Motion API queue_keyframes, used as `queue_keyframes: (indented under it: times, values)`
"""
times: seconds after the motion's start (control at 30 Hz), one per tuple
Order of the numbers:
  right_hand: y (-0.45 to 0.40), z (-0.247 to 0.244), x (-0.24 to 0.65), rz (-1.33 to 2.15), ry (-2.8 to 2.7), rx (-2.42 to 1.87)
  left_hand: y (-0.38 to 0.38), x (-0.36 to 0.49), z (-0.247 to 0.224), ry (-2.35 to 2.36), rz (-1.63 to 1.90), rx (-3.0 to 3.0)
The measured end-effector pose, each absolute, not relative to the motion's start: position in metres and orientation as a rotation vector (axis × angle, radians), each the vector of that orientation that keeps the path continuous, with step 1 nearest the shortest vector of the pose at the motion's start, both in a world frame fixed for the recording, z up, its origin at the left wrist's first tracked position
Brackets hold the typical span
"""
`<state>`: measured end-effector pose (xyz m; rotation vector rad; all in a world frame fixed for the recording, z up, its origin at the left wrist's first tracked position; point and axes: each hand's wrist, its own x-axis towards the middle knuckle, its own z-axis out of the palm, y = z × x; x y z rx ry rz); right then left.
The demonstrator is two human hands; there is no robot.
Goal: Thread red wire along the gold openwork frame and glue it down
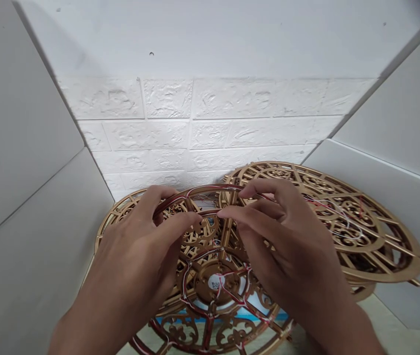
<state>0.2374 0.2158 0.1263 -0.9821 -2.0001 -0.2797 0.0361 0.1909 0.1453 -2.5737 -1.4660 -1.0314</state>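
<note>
A round gold openwork frame (207,328) tilts up in front of me, its back side facing me. Red and white wires (252,309) run along its ring and spokes, and a round white label (216,281) with a printed code sits at its hub. My left hand (132,251) is closed around the upper left of the rim, thumb on the inner ring. At the upper right of the same rim, my right hand (287,241) has its thumb and fingers bent onto it beside a spoke. Whether a wire is between those fingers, I cannot make out.
Several similar gold openwork frames (376,231) lie stacked at the right, with loose red and white wires on top. More gold lattice pieces (119,212) lie behind my left hand. A white brick-patterned wall (210,103) stands behind, with grey-white panels (28,197) on both sides.
</note>
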Motion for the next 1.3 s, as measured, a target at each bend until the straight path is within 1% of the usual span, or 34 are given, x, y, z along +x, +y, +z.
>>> queue_keyframes:
  times: [0.53, 0.83, 1.3]
  values:
    - [0.209, 0.124, 0.237, -0.18, -2.005, -1.033, 0.193, 0.04, 0.146, -1.461, -1.005, -2.544]
    - [0.209, 0.122, 0.237, -0.217, -2.02, -0.986, 0.189, 0.043, 0.149, -1.456, -0.968, -2.48]
    - [0.212, 0.124, 0.227, -0.249, -1.987, -0.968, 0.192, 0.042, 0.145, -1.556, -1.132, -2.515]
